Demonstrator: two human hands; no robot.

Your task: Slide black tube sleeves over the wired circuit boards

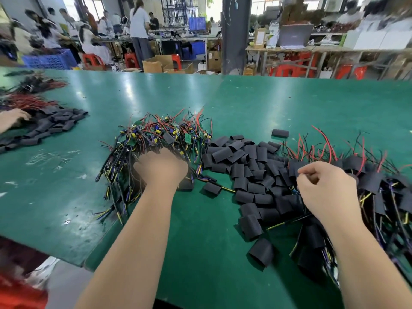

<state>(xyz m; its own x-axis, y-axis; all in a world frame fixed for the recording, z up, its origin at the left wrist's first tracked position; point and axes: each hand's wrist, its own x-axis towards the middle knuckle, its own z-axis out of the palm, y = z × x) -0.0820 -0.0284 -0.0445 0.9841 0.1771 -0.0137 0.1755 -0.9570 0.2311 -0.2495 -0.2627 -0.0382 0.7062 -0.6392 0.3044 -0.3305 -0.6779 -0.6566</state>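
A tangled heap of wired circuit boards [156, 134] with green boards and red, black and yellow wires lies at the table's centre. My left hand [162, 168] reaches into its near edge, fingers curled down among the wires; what they grip is hidden. To the right spreads a pile of loose black tube sleeves [247, 166]. Further right lies a heap of sleeved boards [374, 186] with red wires sticking up. My right hand [325, 188] hovers over the border of these two piles, fingers curled, thumb and forefinger pinched together on something thin that I cannot make out.
The green table [267, 103] stretches far back. At the left edge another person's hand [13, 118] rests by a second sleeve pile [51, 126] and wire bundles [29, 101]. One stray sleeve [280, 133] lies apart behind the main pile. Workers and benches fill the background.
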